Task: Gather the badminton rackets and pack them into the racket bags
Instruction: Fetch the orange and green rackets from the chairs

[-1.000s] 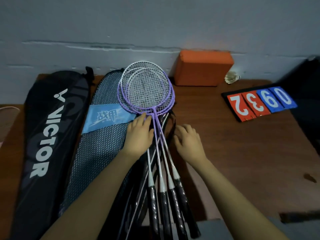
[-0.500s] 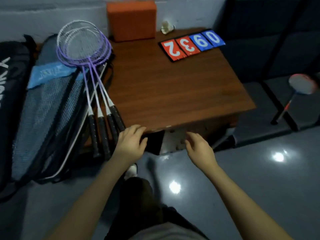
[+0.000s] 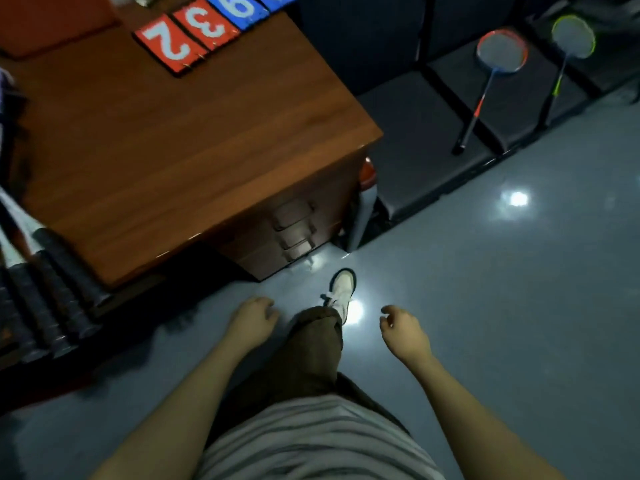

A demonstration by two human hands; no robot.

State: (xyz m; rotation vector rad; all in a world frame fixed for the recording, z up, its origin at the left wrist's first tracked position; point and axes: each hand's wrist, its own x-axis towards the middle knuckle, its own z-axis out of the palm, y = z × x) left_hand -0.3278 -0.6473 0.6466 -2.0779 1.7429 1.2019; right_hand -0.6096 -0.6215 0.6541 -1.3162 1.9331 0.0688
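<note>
Two rackets lie on dark seats at the upper right: one with a red and blue frame [image 3: 501, 50] and one with a yellow-green frame [image 3: 573, 36]. Black grips of the gathered rackets [image 3: 52, 292] stick out over the wooden desk's front edge at the far left; their heads and the racket bags are out of view. My left hand [image 3: 251, 322] and my right hand [image 3: 403, 332] hang over the floor, fingers loosely curled, holding nothing.
The wooden desk [image 3: 180, 140] with drawers fills the upper left and carries a flip scoreboard [image 3: 194, 32] with red and blue number cards. A row of dark seats [image 3: 426, 140] runs along the right. My leg and white shoe [image 3: 341, 292] are stepping on the shiny grey floor.
My hands have left the purple rackets on the desk and dropped away. The view has swung right and down, bringing the floor, the seats and a second racket into sight.
</note>
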